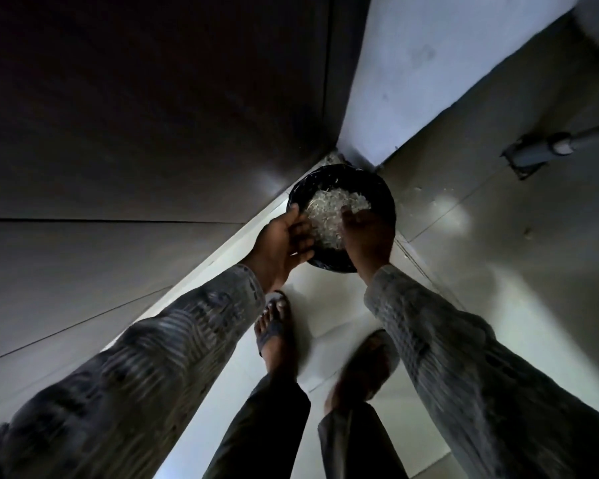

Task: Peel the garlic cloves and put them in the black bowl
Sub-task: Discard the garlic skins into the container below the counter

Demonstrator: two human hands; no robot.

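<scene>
You stand over a round black container (385, 198) set on the tiled floor (471, 278) in a corner, at 12 o'clock from your feet, between a dark panelled surface (153, 133) at 10 o'clock and a pale wall (429, 63) at 1 o'clock. Its inside is heaped with pale, papery scraps (329, 209) that look like garlic skins, and its rim has the crinkled sheen of a black liner. Your left hand (284, 242) hangs over the container's 8 o'clock edge, palm turned inward, fingers relaxed and loosely together, gripping nothing. Your right hand (367, 236) reaches in from 5 o'clock, its back to the camera and its fingertips down among the scraps; it is blurred, and whether it holds anything cannot be told. Both arms wear grey patterned sleeves (194, 326). Below them, your left foot (274, 326) in a dark sandal points toward the container, and your right foot (363, 364) is smeared by motion. A few pale flecks (426, 197) lie on the floor just beside the container at 3 o'clock. A grey metal fitting (533, 153) sits on the floor at 2 o'clock, well apart.
</scene>
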